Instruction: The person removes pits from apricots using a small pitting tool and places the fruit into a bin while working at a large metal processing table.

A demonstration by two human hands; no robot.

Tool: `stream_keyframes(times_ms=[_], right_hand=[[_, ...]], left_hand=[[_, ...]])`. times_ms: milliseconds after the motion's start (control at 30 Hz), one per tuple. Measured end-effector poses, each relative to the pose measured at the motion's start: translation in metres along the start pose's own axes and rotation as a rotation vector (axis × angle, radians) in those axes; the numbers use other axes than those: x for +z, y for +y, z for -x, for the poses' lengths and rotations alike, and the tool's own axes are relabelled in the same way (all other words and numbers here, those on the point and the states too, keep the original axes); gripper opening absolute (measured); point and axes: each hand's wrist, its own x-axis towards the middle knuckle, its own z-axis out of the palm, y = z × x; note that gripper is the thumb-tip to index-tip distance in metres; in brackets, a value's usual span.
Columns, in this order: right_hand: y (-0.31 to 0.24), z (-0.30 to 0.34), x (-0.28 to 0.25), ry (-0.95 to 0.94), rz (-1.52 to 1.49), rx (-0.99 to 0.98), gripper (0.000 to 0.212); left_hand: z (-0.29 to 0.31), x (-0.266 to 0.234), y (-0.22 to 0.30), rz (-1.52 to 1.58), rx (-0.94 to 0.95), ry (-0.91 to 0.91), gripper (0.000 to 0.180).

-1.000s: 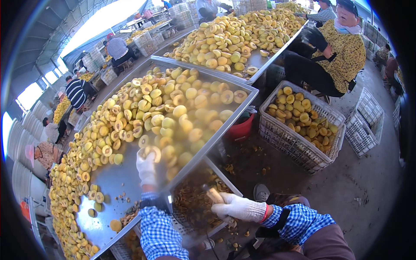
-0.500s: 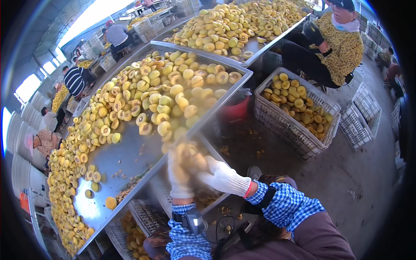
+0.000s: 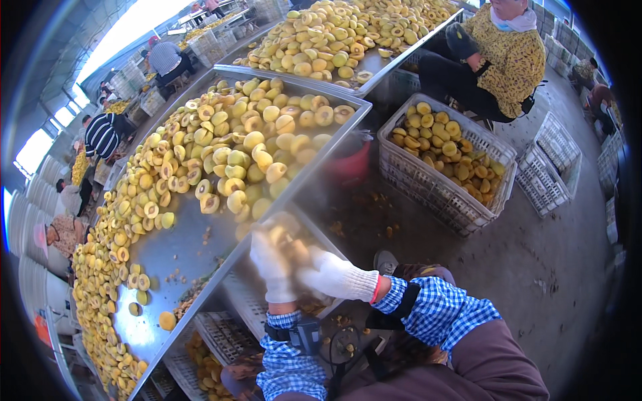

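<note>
My left hand point(image 3: 270, 269) and my right hand point(image 3: 340, 274), both in white knit gloves, are close together in front of the tray's near edge. Yellow peach halves point(image 3: 289, 242) show between them, blurred by a hazy patch over the middle of the view. My left fingers are curled at the fruit's left side. The right fingers are closed on it from the right, with their tips smeared. A metal tray point(image 3: 194, 230) slopes away at the left, heaped along its far and left sides with halved yellow peaches point(image 3: 221, 123), many showing reddish pit hollows.
Below my hands is a pale plastic crate point(image 3: 245, 301). To the right stand a crate point(image 3: 435, 200) of peach halves, a red bucket point(image 3: 351, 164) and stacked crates point(image 3: 545, 175). A co-worker point(image 3: 501, 57) sits at the back right beside another heaped tray point(image 3: 374, 75).
The whole view has shifted slightly, so the trays and crates appear a little further left and up. My hands remain together at the fruit, with the right one slightly further left.
</note>
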Motion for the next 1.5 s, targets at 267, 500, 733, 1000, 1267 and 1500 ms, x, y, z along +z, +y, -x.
stream_keyframes(times_ms=[267, 500, 733, 1000, 1267, 1500], right_hand=[[0.02, -0.008, 0.009, 0.054, 0.071, -0.138, 0.03], [0.014, 0.0, -0.005, -0.173, -0.332, 0.046, 0.024], [0.015, 0.001, 0.007, -0.149, -0.185, -0.061, 0.021], [0.028, -0.01, 0.006, -0.105, -0.115, -0.336, 0.031], [0.007, 0.008, -0.007, -0.35, -0.478, -0.022, 0.02], [0.0, 0.01, -0.011, -0.262, -0.554, -0.08, 0.017]], left_hand=[[0.001, 0.0, -0.008, -0.071, 0.127, 0.04, 0.057], [-0.01, 0.003, -0.016, -0.138, -0.006, -0.056, 0.051], [-0.009, -0.013, -0.002, -0.118, -0.182, -0.162, 0.052], [-0.006, 0.009, 0.02, -0.206, -0.267, -0.234, 0.051], [-0.016, -0.006, 0.029, -0.259, -0.249, -0.362, 0.056], [0.016, 0.015, 0.029, 0.138, -0.178, -0.228, 0.073]])
